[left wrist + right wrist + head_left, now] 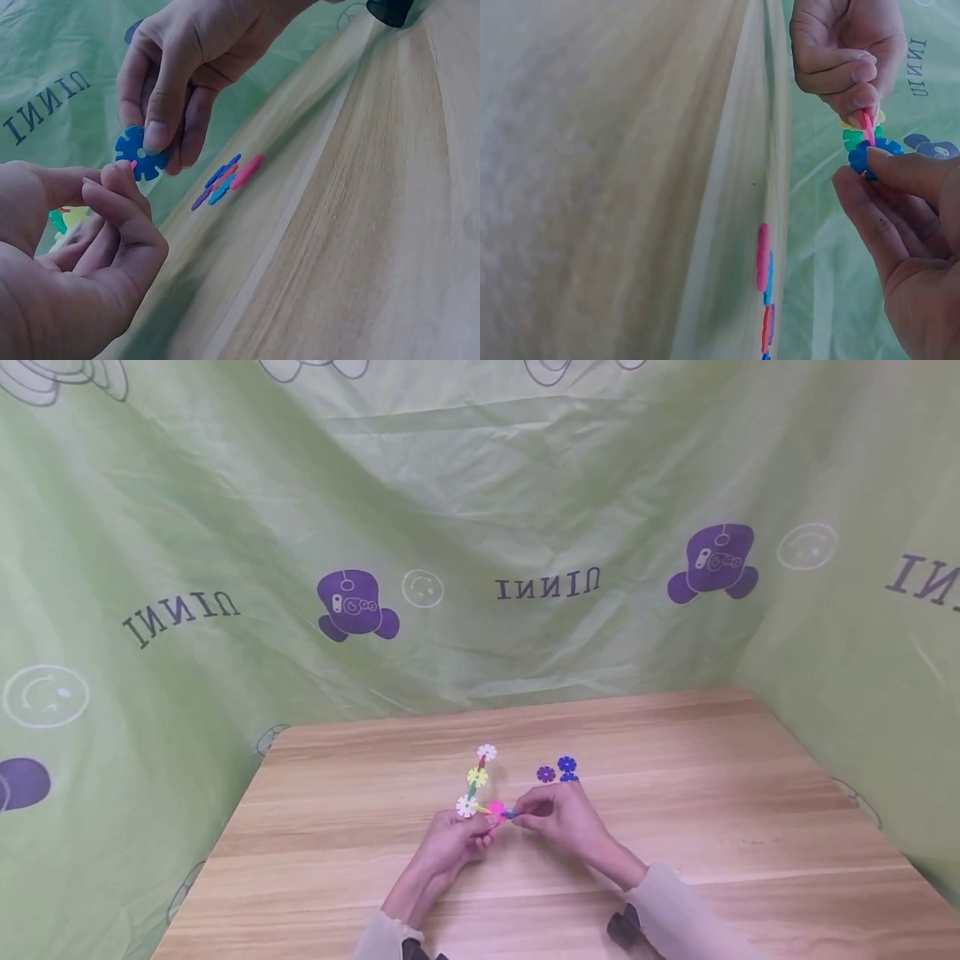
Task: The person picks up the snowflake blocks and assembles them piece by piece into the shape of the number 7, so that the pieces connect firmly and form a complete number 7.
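Note:
My left hand [450, 845] pinches a pink notched disc [497, 811] at the end of a chain of flat plastic snowflake discs. From there the chain runs up and away through a white disc [467, 807], a yellow disc [477, 777] and another white disc [487, 752], with discs seen edge-on between them. Between thumb and fingers, my right hand [566, 820] holds a blue snowflake disc [141, 154]. Its notched edge meets the pink disc's edge at an angle; how deep they sit together cannot be told. Left fingers hide most of the pink disc in the left wrist view.
Loose discs lie on the wooden table [337, 827] just beyond my right hand, among them a purple disc [546, 773], a blue one [567, 764] and a pink one [247, 172]. A green printed curtain [450, 510] hangs behind the table and at its sides.

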### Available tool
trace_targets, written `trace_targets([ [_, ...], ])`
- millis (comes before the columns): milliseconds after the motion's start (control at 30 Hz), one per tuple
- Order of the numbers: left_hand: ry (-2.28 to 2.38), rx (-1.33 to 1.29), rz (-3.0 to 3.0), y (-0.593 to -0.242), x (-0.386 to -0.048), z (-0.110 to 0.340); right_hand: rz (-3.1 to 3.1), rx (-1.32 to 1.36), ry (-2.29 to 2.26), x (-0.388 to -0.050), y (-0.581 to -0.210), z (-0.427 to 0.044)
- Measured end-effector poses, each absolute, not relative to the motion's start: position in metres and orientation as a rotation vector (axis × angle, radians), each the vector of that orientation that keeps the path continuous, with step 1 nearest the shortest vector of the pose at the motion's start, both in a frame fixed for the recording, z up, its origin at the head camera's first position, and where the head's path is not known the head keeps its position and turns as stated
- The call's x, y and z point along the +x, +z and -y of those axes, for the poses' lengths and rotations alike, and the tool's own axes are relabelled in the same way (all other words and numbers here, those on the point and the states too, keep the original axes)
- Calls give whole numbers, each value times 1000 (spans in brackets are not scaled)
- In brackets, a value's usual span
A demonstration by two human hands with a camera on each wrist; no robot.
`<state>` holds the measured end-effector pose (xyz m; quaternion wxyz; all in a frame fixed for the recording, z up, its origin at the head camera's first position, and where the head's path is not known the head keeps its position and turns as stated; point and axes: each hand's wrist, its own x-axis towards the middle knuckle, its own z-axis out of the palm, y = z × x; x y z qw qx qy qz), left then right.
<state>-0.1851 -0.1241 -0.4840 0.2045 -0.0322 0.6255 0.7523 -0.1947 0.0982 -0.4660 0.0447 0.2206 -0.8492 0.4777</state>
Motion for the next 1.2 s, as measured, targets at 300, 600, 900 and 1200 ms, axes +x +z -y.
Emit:
trace_targets([
  [300, 2035, -44, -1830, -486, -182, 128, 2765, 743, 1421, -200, -462, -110],
  [600, 2057, -46, -1836, -483, -182, 137, 2897, 661, 1305, -209, -457, -125],
  [900, 2066, -55, -1817, -482, -182, 140, 3004, 506, 1218, -212, -467, -134],
  [1200, 2094, -71, -1808, -483, -183, 144, 3067, 430, 1151, -212, -463, -130],
])
